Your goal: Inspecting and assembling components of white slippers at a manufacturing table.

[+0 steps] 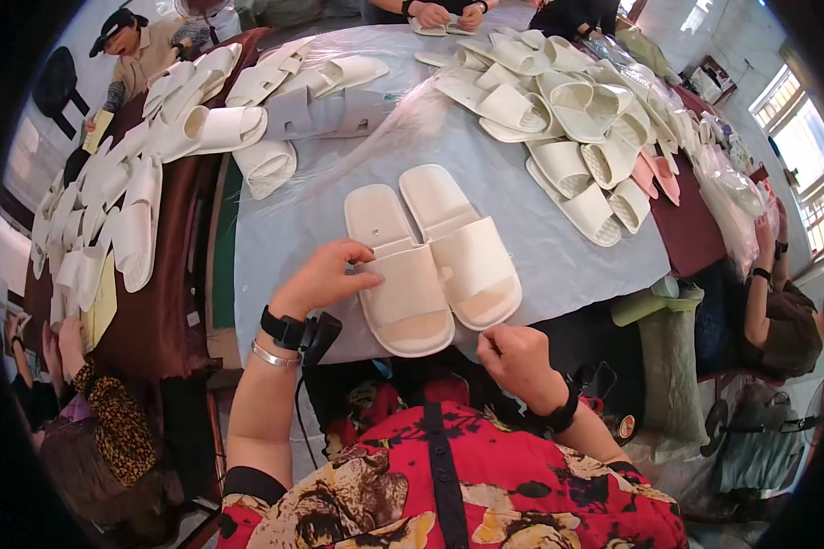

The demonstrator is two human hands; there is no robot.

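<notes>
A pair of off-white slide slippers lies side by side on the pale sheet in front of me, the left slipper touching the right slipper. Their open toe ends point toward me. My left hand is at the outer side of the left slipper, thumb and fingers apart, the fingertips touching its strap edge. Close to the toe of the right slipper, my right hand is curled closed. Whatever its fingers may hold is hidden.
Off-white slippers are heaped at the far right, with a pink pair beside them. Grey slippers lie under clear plastic film at the back. More slippers cover a dark red table on the left. Other people work around the tables.
</notes>
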